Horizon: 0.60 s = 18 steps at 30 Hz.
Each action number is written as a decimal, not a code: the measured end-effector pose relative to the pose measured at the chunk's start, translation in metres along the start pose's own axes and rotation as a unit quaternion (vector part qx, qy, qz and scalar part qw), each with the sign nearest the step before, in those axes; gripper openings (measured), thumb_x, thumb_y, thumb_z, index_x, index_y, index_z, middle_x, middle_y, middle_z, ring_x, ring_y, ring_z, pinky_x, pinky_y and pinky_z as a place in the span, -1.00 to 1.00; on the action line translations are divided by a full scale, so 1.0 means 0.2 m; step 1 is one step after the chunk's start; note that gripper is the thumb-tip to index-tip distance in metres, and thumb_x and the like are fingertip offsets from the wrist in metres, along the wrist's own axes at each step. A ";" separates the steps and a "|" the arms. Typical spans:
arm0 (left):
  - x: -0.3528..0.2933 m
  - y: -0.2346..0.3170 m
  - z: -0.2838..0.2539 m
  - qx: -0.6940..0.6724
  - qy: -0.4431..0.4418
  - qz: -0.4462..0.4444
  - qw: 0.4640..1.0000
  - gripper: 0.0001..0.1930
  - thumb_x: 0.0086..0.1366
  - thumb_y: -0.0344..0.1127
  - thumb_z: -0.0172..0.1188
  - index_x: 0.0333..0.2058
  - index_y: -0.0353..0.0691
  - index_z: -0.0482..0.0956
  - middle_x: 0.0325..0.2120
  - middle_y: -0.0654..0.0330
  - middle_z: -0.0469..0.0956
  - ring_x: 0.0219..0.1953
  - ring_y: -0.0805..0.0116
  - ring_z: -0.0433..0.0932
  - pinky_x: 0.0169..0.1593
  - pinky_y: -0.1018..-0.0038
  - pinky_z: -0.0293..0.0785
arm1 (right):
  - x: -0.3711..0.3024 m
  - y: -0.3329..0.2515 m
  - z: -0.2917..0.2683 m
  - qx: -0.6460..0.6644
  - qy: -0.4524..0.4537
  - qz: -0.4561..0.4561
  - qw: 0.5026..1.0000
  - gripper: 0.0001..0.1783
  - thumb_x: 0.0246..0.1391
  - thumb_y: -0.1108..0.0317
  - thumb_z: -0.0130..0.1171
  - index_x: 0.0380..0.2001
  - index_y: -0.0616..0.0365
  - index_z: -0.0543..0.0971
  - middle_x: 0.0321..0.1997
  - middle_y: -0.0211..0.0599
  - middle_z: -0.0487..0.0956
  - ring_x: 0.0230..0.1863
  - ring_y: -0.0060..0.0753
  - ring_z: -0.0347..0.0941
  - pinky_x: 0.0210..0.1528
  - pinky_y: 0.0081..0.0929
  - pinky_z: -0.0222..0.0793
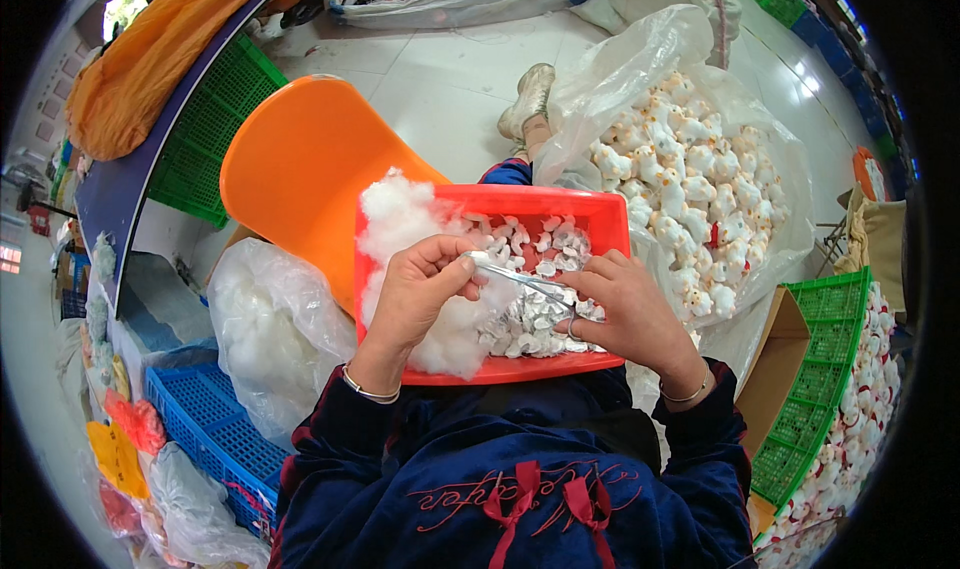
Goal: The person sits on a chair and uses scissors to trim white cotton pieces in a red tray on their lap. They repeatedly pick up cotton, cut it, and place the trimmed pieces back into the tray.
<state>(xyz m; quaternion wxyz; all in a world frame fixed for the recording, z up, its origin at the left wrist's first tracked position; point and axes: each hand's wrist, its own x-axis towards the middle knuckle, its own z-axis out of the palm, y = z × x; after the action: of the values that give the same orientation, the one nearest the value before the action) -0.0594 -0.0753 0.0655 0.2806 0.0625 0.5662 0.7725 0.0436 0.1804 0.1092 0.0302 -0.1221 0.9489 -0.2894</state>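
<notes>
My left hand pinches a small white piece between thumb and fingertips. In my right hand is a pair of slim metal forceps with ring handles, a finger through one ring. Their tips point left and meet the small piece at my left fingertips. Both hands are above a red plastic tray on my lap. Fluffy white stuffing fills the tray's left side, partly hidden by my left hand. Many small white pieces, some looking silvery, lie loose on its right side.
A clear plastic bag full of small white plush toys stands at the right. Left of the tray are an orange chair, a bag of stuffing and a blue crate. Another green crate stands at the lower right.
</notes>
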 end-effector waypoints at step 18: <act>-0.02 -0.12 0.14 0.093 0.141 0.148 0.974 -0.78 0.39 -0.46 0.22 -0.04 -0.41 0.62 -0.31 0.23 0.67 -0.32 0.60 0.60 -0.19 0.66 0.54 | 0.02 -0.20 0.23 0.314 -0.058 0.128 0.939 -0.66 0.13 0.18 0.32 -0.38 0.31 0.56 -0.58 -0.04 0.53 -0.53 -0.18 0.50 -0.42 -0.26 0.36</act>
<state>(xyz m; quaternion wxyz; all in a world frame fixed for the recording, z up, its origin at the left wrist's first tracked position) -0.0357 -0.0492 0.0547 0.0733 0.0621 0.6540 0.7503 0.0539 0.1219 0.0932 0.1587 -0.0004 0.8139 -0.5589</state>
